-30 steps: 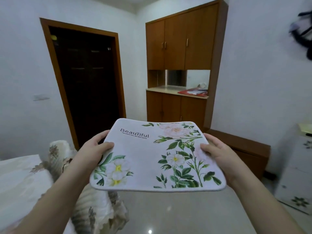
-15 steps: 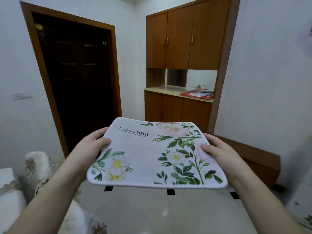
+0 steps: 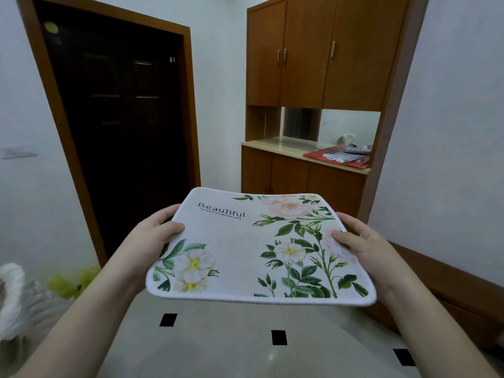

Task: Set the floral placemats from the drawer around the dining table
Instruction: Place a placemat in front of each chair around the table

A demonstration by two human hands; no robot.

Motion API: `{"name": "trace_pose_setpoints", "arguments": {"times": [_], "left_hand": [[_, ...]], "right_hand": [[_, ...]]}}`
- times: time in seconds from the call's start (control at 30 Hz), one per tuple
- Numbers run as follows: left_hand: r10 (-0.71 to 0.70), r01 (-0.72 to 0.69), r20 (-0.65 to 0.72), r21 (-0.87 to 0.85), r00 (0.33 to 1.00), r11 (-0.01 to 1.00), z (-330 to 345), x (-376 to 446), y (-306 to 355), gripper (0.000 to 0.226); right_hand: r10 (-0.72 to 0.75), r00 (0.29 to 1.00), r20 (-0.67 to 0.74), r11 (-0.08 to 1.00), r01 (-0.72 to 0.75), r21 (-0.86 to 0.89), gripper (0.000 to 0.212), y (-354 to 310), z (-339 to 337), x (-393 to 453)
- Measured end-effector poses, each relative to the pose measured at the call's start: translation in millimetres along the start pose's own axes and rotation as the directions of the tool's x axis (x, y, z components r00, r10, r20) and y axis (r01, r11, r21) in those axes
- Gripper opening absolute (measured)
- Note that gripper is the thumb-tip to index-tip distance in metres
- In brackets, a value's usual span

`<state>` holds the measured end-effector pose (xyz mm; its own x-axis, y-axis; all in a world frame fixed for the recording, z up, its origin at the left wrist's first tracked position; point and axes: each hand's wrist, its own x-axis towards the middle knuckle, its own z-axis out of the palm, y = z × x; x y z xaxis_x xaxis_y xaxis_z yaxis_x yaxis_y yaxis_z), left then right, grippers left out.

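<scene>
Room first: white walls, a dark doorway (image 3: 122,126) in a brown frame on the left, and a tall wooden cabinet (image 3: 321,85) ahead on the right, its counter surface (image 3: 275,145) carrying a red sheet with papers (image 3: 338,157). Pale floor tiles (image 3: 245,347) with small black insets spread below, and a low wooden ledge (image 3: 447,279) runs along the right wall. At the far left edge sits something white and frilled (image 3: 16,293), too blurred to name, with a patch of yellow-green beside it.

Floral placemat (image 3: 259,246) is held flat in the air at about waist height, well above the floor, printed side up. Left hand (image 3: 152,238) grips its left edge, thumb on top and fingers curled beneath; right hand (image 3: 362,246) grips the right edge the same way. Whether there is more than one mat in the grip I cannot tell.

Judging by this, the step in hand is the carry, mat already out of the drawer and not yet laid. No dining table shows, so the next move calls for finding it, then lowering the mat level at a seat.

Open floor lies straight ahead; the ledge on the right and the frilled thing on the left are the edges to keep the mat's corners off
</scene>
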<state>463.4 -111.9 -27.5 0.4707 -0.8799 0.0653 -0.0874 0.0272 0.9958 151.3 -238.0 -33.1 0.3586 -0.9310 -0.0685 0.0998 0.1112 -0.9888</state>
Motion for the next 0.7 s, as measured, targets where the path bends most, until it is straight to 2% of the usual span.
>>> {"name": "trace_pose_setpoints", "arguments": {"times": [0.33,0.57,0.7], "left_hand": [[-0.024,0.021,-0.146,-0.021,0.989,1.000,22,98,4,0.035],[-0.061,0.032,-0.303,-0.101,0.951,0.994,-24,142,-15,0.034],[-0.068,0.024,-0.375,-0.120,0.924,0.992,-71,176,-29,0.034]], "right_hand": [[-0.024,0.993,0.119,0.999,0.027,-0.022,0.042,-30,1,154],[-0.011,0.959,0.283,1.000,0.011,0.003,0.041,-22,68,243],[-0.010,0.932,0.362,1.000,0.005,0.017,0.033,-10,123,292]]}}
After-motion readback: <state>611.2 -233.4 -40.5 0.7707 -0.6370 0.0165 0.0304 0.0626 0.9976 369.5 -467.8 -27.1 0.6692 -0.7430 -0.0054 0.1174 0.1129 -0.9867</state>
